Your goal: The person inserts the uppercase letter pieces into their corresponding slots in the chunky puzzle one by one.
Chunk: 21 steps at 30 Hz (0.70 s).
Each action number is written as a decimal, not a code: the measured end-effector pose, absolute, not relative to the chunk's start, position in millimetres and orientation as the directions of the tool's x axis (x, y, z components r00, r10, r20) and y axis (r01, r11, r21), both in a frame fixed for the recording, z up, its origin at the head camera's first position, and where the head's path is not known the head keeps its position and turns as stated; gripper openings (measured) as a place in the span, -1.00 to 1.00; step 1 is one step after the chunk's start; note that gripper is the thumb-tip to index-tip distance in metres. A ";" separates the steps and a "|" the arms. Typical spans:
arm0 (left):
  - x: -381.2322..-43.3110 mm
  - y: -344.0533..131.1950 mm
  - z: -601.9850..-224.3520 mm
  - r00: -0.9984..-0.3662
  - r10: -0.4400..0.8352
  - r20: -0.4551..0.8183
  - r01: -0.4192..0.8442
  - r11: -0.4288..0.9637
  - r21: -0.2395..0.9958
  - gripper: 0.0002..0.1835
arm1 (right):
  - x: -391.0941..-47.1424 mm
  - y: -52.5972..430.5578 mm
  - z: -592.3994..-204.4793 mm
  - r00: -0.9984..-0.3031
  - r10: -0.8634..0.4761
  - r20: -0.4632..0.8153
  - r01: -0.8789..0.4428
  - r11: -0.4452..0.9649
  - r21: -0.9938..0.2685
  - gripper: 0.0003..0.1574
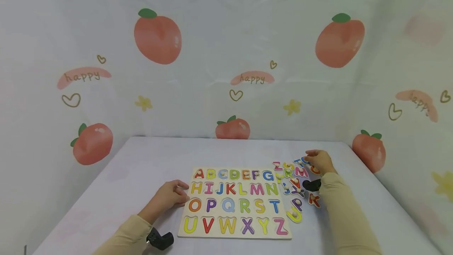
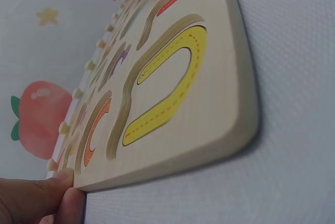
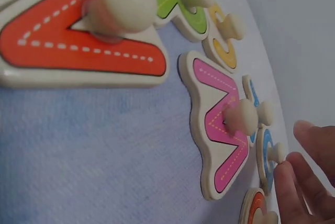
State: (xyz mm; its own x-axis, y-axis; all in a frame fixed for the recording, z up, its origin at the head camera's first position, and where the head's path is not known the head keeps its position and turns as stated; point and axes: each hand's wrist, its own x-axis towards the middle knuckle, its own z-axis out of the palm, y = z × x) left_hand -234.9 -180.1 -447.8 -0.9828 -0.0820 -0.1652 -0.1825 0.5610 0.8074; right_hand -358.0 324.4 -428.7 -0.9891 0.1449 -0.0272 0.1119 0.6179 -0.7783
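Note:
A wooden alphabet puzzle board [image 1: 233, 198] lies flat, with knobbed letter pieces seated in its top row. My left hand [image 1: 173, 194] is at its left edge; in the left wrist view the thumb [image 2: 64, 176] and a finger touch the rim near an orange O recess [image 2: 97, 130]. Beyond the board's right side, my right hand [image 1: 320, 161] reaches over a blue letter piece [image 3: 266, 153], part of it covered. A fingertip is at that piece's knob, while the thumb [image 3: 314, 137] stands apart from it. A pink M piece [image 3: 222, 124] lies close by.
Several loose knobbed letters lie right of the board, among them a red K [image 1: 313, 200], a purple P [image 1: 297, 204] and a yellow U [image 1: 294, 215]. The white table [image 1: 141, 160] meets a patterned curtain [image 1: 198, 101] at the back and sides.

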 end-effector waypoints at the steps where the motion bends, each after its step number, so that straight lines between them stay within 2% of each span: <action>1: -235.0 -180.2 -448.0 -0.984 -0.078 -0.162 -0.177 0.566 0.805 -0.60 | -358.1 324.1 -428.9 -0.989 0.145 -0.025 0.112 0.630 -0.768 -0.48; 12: -234.5 -177.8 -449.3 -0.986 -0.077 -0.148 -0.166 0.555 0.815 -0.60 | -352.8 317.2 -428.6 -0.980 0.197 0.021 0.124 0.690 -0.713 -0.67; 21: -233.8 -179.8 -448.2 -0.987 -0.074 -0.143 -0.160 0.571 0.805 -0.61 | -346.0 313.4 -418.7 -0.973 0.213 0.089 0.081 0.676 -0.732 -0.68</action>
